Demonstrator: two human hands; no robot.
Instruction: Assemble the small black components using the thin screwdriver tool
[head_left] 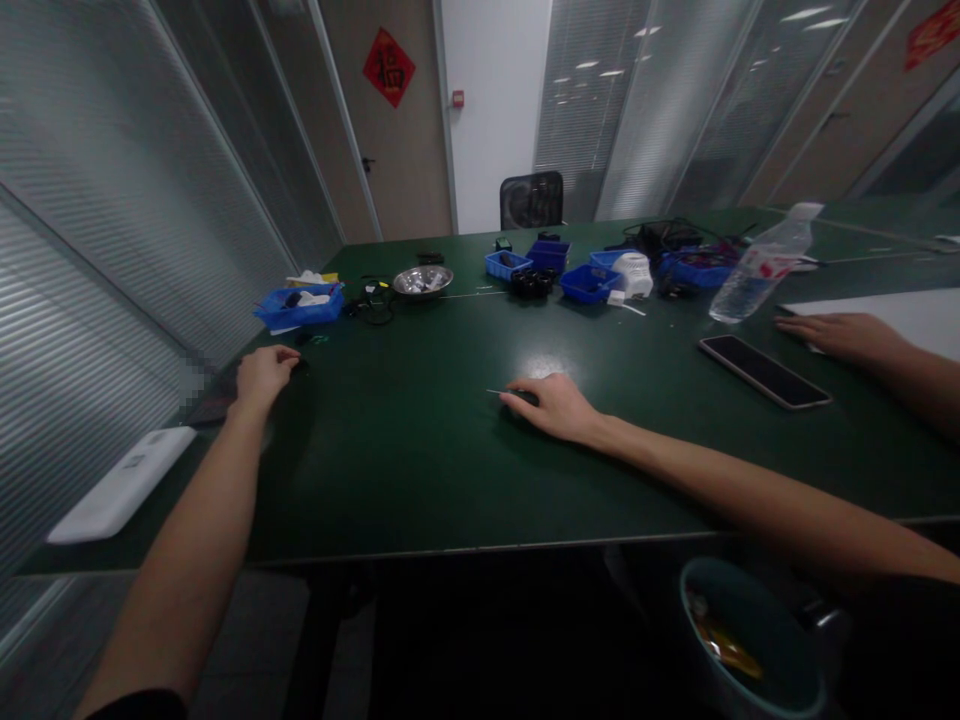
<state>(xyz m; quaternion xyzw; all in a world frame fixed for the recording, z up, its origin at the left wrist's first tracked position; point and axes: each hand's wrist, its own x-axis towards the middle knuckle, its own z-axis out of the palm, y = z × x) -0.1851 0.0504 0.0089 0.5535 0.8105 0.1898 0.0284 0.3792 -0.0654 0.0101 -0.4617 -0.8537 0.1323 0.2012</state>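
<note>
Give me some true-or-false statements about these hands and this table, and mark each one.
1. The right hand holds a thin, pale piece. True.
2. The left hand is nearer the camera than the metal bowl. True.
3. The two hands touch each other. False: they are well apart.
4. The phone and the clear bottle are on the green tabletop. True.
5. The right hand holds the phone. False: the phone lies to its right, apart from it.
</note>
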